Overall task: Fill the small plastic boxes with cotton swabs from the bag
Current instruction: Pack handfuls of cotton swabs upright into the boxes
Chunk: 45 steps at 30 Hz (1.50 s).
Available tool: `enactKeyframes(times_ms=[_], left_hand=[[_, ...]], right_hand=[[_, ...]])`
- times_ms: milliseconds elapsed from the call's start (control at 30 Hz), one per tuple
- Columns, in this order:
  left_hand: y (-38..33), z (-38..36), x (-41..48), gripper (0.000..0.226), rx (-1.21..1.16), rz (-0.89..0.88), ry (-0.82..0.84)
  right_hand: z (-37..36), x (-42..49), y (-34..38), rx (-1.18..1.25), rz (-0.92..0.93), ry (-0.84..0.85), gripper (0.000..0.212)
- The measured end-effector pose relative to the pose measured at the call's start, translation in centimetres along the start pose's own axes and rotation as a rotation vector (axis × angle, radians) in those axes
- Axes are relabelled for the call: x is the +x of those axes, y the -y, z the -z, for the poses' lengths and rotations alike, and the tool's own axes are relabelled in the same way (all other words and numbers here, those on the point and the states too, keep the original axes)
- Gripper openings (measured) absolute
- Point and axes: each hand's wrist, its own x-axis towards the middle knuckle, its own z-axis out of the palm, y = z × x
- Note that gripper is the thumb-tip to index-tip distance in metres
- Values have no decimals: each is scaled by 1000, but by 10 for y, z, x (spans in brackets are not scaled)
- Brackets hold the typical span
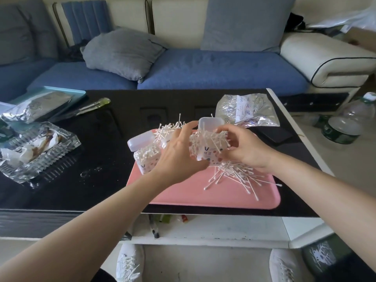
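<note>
Head view: left hand grips small clear plastic box; right hand pinches white cotton swabs, which I judge light and springy; bunch mid-shaft.

One filled box, one held box (maybe a third), one clear bag.
</note>
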Motion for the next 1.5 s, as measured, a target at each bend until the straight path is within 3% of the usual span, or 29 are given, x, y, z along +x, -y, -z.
enactKeyframes(times_ms=[100,234,467,601,734,1001,1168,1368,1502], left_hand=[[3,-10,8,88,-166,2,26],[-1,-19,20,77,-222,-12,-42],[-11,-48,20,83,24,-141,-249],[-18,-54,17,81,108,-178,-273],[-16,-54,15,80,157,-151,-255],[-5,-43,11,85,200,-175,-170],[1,-34,10,82,208,-271,-105],[4,-30,15,91,231,-260,-18],[7,-25,16,84,208,-244,-3]], right_hand=[[0,-2,-3,106,-26,-3,62],[-1,-4,-5,191,-42,-73,66],[-37,1,-4,317,-42,-375,90],[-45,1,5,347,-84,-569,69],[-43,-1,7,378,-114,-652,53],[-37,7,8,297,-172,-466,24],[-25,15,9,267,-177,-326,17],[-20,18,11,232,-136,-294,20],[-15,18,9,222,-101,-279,21]])
